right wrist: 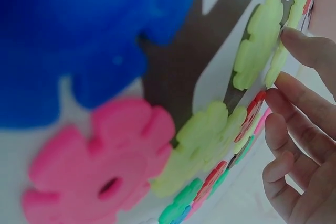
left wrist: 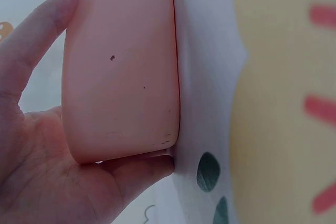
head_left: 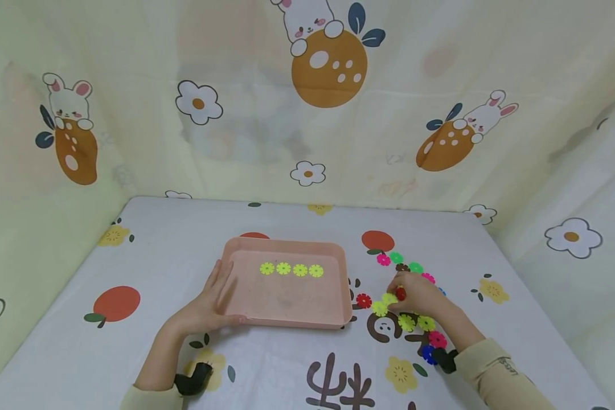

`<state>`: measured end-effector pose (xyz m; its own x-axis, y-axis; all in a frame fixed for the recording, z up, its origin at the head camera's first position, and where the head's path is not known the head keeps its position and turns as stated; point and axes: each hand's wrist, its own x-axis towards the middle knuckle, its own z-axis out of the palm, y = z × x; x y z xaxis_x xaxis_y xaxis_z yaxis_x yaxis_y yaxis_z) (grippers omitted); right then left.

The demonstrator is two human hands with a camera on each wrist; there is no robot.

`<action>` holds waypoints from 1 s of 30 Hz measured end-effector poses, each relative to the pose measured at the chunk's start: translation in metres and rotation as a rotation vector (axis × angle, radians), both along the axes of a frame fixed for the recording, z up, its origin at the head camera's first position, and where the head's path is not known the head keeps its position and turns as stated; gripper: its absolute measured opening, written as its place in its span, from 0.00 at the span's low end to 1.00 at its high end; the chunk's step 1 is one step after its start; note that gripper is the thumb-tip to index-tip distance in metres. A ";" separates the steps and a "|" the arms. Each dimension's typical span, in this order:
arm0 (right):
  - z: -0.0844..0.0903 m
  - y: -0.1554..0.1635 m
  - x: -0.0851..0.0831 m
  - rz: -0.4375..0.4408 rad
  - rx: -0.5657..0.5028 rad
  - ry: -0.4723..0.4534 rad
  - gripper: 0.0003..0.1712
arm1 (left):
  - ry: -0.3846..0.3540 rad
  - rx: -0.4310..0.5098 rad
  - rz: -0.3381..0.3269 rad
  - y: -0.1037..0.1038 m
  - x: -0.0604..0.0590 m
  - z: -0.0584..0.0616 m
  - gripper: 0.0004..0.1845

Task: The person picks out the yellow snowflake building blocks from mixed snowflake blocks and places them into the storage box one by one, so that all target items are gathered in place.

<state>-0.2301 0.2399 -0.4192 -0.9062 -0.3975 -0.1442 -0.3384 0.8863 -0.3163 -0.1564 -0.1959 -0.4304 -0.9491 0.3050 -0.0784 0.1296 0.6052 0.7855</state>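
Observation:
My left hand (head_left: 205, 304) holds the near left corner of a shallow pink tray (head_left: 287, 313). Its thumb lies along the front side and its fingers along the left side; the left wrist view shows the tray wall (left wrist: 123, 77) between them. Four in a row, yellow-green flower-shaped plastic pieces (head_left: 283, 268) lie in the tray. Right of the tray, my right hand (head_left: 417, 293) reaches down among loose flower pieces. In the right wrist view its thumb and forefinger pinch a yellow-green flower piece (right wrist: 277, 64), seen edge-on. Another yellow-green piece (right wrist: 260, 43) lies close beside it.
Loose flower pieces around the right hand include a red one (head_left: 364, 300), a pink one (head_left: 437, 340), a blue one (head_left: 429, 355) and a green one (head_left: 396, 258). The printed white cloth (head_left: 266, 370) covers the table, and a patterned curtain (head_left: 246, 154) hangs behind.

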 end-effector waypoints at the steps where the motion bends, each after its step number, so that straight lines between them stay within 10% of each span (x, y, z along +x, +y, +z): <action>1: 0.000 0.000 0.000 0.004 0.001 0.005 0.17 | 0.000 -0.001 0.001 0.000 0.000 0.000 0.62; 30: 0.016 -0.012 0.008 -0.035 -0.126 0.038 0.17 | -0.005 -0.007 0.001 0.000 0.001 0.002 0.62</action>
